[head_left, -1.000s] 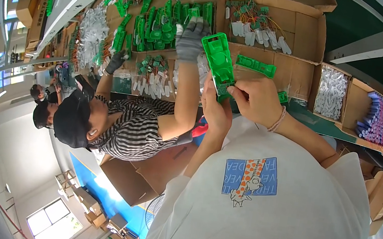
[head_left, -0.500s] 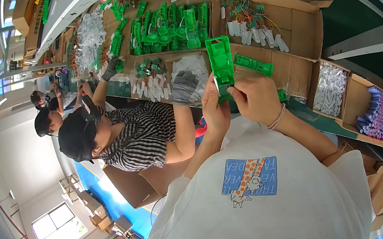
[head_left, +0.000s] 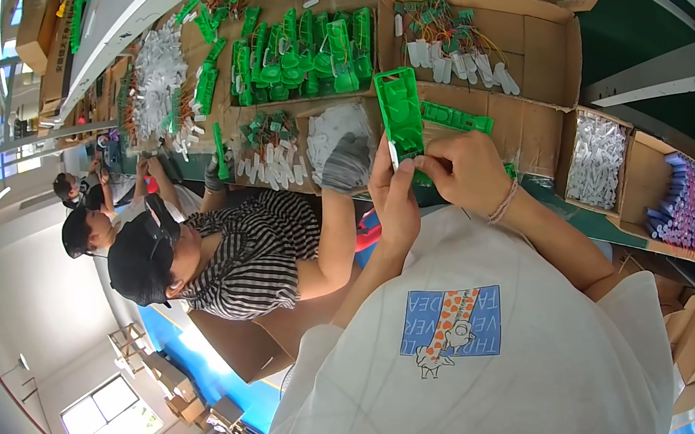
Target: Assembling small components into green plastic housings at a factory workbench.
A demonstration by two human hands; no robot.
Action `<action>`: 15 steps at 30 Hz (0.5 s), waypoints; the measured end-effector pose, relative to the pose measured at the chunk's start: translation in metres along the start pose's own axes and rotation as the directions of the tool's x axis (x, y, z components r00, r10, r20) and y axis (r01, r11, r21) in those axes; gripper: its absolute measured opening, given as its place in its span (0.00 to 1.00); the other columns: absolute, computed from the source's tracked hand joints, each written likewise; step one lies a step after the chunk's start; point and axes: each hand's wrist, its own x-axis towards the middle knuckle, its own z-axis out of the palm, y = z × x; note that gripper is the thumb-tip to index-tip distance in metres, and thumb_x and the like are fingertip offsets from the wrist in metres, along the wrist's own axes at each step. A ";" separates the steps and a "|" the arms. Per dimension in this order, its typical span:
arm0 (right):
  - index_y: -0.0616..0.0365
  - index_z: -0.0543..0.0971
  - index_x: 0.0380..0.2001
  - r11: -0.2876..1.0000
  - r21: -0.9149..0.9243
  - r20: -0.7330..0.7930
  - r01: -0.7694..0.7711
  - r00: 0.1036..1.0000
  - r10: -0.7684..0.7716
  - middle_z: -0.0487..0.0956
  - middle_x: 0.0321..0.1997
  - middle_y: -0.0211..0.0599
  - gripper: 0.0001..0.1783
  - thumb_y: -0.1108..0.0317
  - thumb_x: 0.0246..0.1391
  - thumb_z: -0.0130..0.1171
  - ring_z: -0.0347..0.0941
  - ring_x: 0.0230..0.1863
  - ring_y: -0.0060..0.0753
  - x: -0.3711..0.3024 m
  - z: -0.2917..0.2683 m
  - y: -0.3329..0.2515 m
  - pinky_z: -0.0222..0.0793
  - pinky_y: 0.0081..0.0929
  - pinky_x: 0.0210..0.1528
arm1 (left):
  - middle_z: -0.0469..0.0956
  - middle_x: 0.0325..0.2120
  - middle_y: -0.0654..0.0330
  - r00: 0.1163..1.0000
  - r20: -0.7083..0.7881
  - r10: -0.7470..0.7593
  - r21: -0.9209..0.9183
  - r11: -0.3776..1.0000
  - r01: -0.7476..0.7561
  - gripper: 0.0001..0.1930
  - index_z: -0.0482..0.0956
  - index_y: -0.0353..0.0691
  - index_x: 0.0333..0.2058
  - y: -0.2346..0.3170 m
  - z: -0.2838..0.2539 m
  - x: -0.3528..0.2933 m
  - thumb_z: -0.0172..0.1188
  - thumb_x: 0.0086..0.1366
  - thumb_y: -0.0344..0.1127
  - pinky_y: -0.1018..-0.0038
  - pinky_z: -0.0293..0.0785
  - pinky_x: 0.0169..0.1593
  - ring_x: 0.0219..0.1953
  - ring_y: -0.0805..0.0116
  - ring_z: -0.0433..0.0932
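**Thumbs Met at the Near End of My Green Housing**

My left thumb had just shifted. Half a second earlier it lay along the left edge of the green housing (head_left: 398, 109), leaving the near end in sight; by this moment it had come over that end, beside my right thumb, and hid most of it. I took this to mean that the finger work had narrowed to one small spot, while the housing itself hardly moved.

My left hand (head_left: 395, 206) was clamped on the near end, holding the housing above the bench with its far end pointing away and slightly left. My right hand (head_left: 472, 178) had thumb and forefinger pinched at the near right corner; whether a tiny piece sat between them I could not tell.

Just right of the housing's far half lay a second green piece (head_left: 463, 120). Beyond it, a cardboard tray (head_left: 556, 59) held wired boards (head_left: 463, 35) with white tabs. To my left, a co-worker's right glove (head_left: 347, 164) had stayed at the white parts (head_left: 339, 125), and the left glove (head_left: 214, 178) had brought a slim green part (head_left: 219, 148) nearer.
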 end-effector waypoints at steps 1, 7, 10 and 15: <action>0.60 0.75 0.15 1.000 -0.001 -0.001 -0.001 1.000 0.001 0.71 0.14 0.43 0.12 0.67 0.47 0.63 0.66 0.15 0.46 0.001 -0.003 0.000 0.59 0.39 0.19 | 0.71 0.53 0.56 0.999 0.028 0.046 0.066 0.997 -0.048 0.23 0.63 0.31 0.61 -0.001 -0.001 -0.001 0.45 0.68 0.29 0.72 0.61 0.59 0.55 0.68 0.69; 0.60 0.78 0.22 0.985 -0.080 0.181 -0.150 0.970 0.162 0.75 0.18 0.40 0.11 0.64 0.50 0.63 0.72 0.18 0.36 0.003 -0.015 0.010 0.66 0.30 0.22 | 0.74 0.49 0.58 1.000 -0.010 -0.025 -0.042 0.999 0.025 0.18 0.69 0.32 0.55 -0.001 0.005 -0.001 0.46 0.68 0.28 0.73 0.63 0.57 0.52 0.70 0.70; 0.62 0.79 0.35 0.940 0.330 0.123 -0.088 0.991 0.050 0.78 0.29 0.38 0.10 0.68 0.50 0.63 0.75 0.25 0.30 0.000 -0.004 0.020 0.71 0.25 0.27 | 0.75 0.45 0.60 0.999 0.023 -0.026 -0.046 0.999 0.027 0.16 0.71 0.32 0.53 -0.003 0.002 0.003 0.46 0.69 0.29 0.75 0.65 0.53 0.47 0.73 0.71; 0.63 0.78 0.40 0.958 0.287 0.056 -0.018 0.998 0.002 0.77 0.38 0.40 0.14 0.73 0.49 0.62 0.75 0.32 0.28 -0.005 -0.005 0.018 0.73 0.22 0.30 | 0.75 0.41 0.63 0.996 0.056 0.073 0.271 0.959 -0.086 0.15 0.72 0.32 0.51 0.000 0.003 0.002 0.49 0.68 0.29 0.79 0.67 0.46 0.41 0.77 0.71</action>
